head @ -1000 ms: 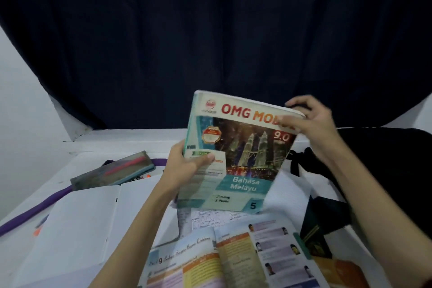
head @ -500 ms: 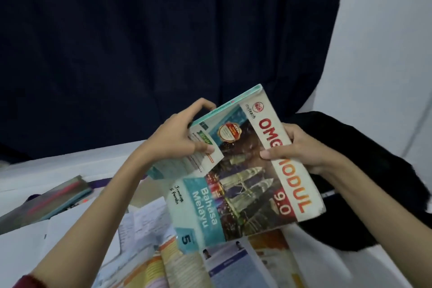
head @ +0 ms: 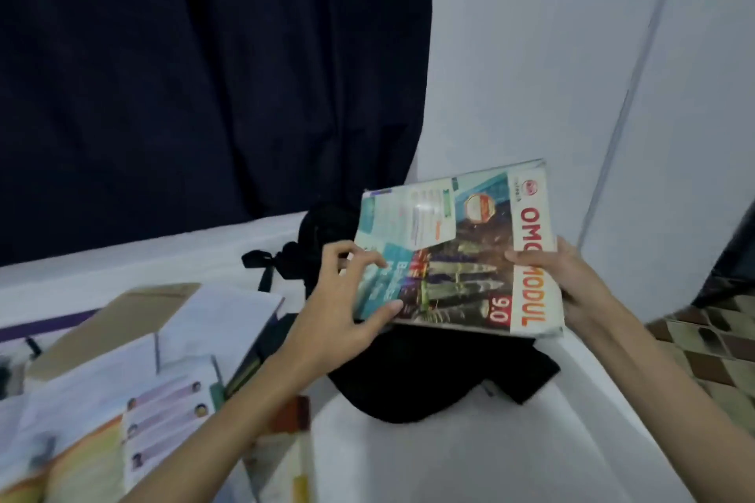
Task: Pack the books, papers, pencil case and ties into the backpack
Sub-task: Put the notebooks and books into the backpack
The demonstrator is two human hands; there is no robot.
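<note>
Overhead, a dark navy curtain (head: 184,73) fills the upper left of the view; a pale wall (head: 551,53) takes the upper right. White table surface (head: 449,453) runs across the lower half, with patterned floor tile (head: 711,343) visible past its right edge.

Black backpack (head: 429,380) lies on the table right of centre, its strap (head: 265,261) trailing left. Workbook (head: 457,253), cover up, titled "OMG MODUL 9.0", is held directly above the backpack, turned sideways so the title runs along its right edge; not inside the bag yet.

Left of the backpack: a loose spread of papers (head: 212,323), a brown envelope or folder (head: 122,319) partly under them, and an open illustrated book (head: 163,421) nearest the camera. A dark item sits between papers and backpack; cannot identify it.

Left hand (head: 347,314) grasps the workbook's lower left corner, thumb on the cover, fingertips curled onto it. Right hand (head: 572,282) grips the right edge, thumb across the title strip, fingers underneath.
</note>
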